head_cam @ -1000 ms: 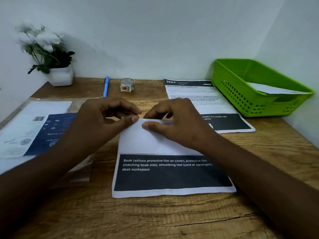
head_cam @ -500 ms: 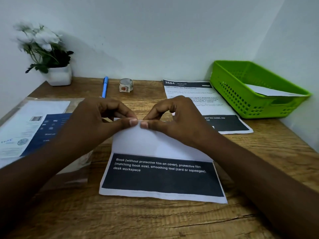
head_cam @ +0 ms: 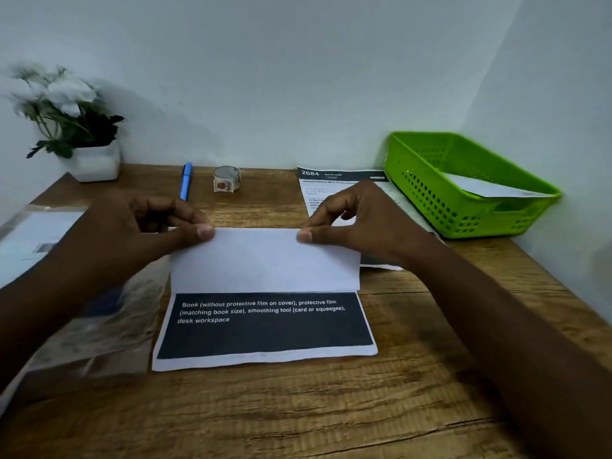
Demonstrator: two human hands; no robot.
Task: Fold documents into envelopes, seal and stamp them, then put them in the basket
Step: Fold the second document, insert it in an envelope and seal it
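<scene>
White paper is being pinched at its far edge by both hands: the left hand [head_cam: 132,233] is holding the left end between thumb and curled fingers [head_cam: 172,210], and the right hand [head_cam: 364,223] is gripping the right end the same way. This document [head_cam: 265,293] is lying mid-desk, its blank upper part folded over, its black printed band facing the near edge. Wooden, grainy desk [head_cam: 298,419] is carrying everything. Toward the far right corner a green perforated plastic basket [head_cam: 430,193] is holding a white envelope [head_cam: 490,188], partly hidden by the rim. Beside it a second printed sheet [head_cam: 331,180] is lying half covered by the right hand. Along the far edge are sitting a blue pen [head_cam: 186,180], a stamp roll [head_cam: 227,178] and a blurred white potted plant [head_cam: 82,127]. Clear plastic sleeves [head_cam: 82,326] at the left edge are blurring, contents unreadable.
</scene>
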